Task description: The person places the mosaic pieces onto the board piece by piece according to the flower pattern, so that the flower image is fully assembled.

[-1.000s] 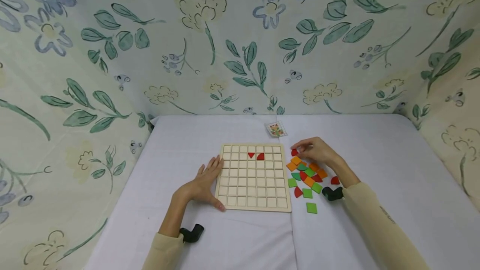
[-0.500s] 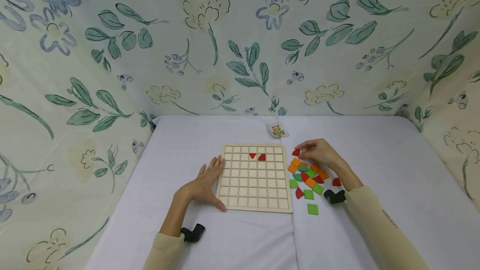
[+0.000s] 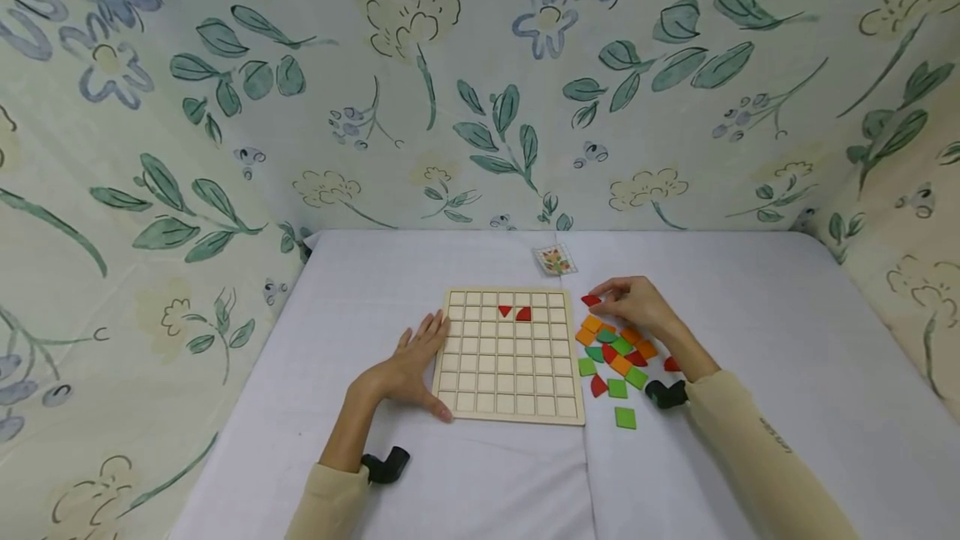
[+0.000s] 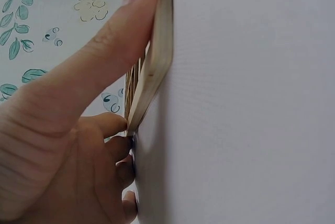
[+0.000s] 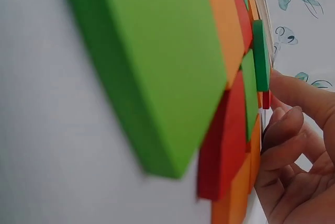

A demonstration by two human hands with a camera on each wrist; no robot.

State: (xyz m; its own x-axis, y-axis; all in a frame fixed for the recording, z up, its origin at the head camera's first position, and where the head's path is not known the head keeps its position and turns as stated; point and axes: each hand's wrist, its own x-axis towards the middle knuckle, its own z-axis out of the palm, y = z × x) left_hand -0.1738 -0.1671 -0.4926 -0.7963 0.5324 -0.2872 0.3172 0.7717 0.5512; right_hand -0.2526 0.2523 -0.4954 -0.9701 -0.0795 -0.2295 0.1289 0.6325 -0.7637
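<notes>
A wooden grid board point(image 3: 466, 375) lies on the white-covered table. Two red pieces sit in its cells: a small triangle point(image 3: 506, 311) and a quarter circle point(image 3: 523, 314). My left hand point(image 3: 408, 367) rests along the board's left edge, fingers spread, thumb at the near left corner; the left wrist view shows the thumb point(image 4: 99, 51) against the board's side. Just off the board's far right corner, my right hand point(image 3: 637, 304) pinches another red quarter-circle piece point(image 3: 591, 300) between thumb and fingertips. In the right wrist view the fingers point(image 5: 285, 130) mostly hide that piece.
Right of the board lies a loose cluster of orange squares point(image 3: 621, 365), green squares point(image 3: 626, 417), dark green pieces point(image 3: 595, 353) and red quarter circles point(image 3: 598, 386), some overlapping. A small pattern card point(image 3: 555, 259) lies behind the board. Floral cloth point(image 3: 480, 107) hangs behind the table.
The red quarter circle in my right fingers has turned and shifted slightly away from me. My left hand and the board keep their places.
</notes>
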